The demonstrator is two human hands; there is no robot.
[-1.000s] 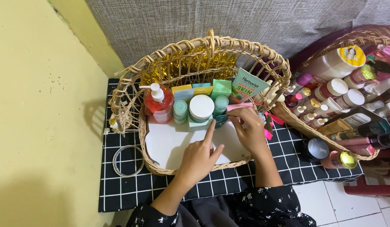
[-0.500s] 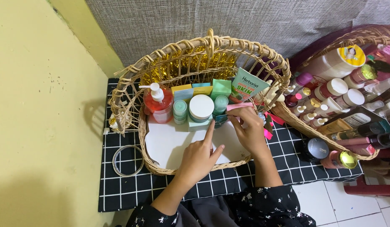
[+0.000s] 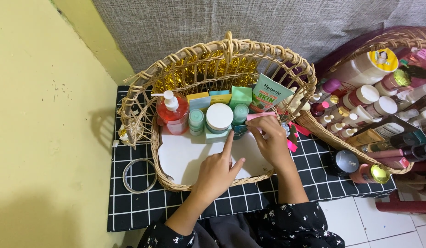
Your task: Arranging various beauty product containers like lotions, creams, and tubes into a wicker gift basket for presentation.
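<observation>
**Fingers among the jars in the wicker basket**

My left hand (image 3: 217, 172) is released, its forefinger pointing up at the white-lidded jar (image 3: 219, 117) in the frame's centre. My right hand (image 3: 270, 140) pinches a small dark-teal item (image 3: 241, 131) just right of that jar. Both sit in the wicker basket (image 3: 144, 92), with a red pump bottle (image 3: 172, 115) at left. A second basket (image 3: 314, 126) of bottles fills the upper right.

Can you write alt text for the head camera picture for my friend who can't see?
Two hands arrange small jars and boxes inside a wicker basket on a black checked cloth; a red pump bottle stands inside it.
</observation>
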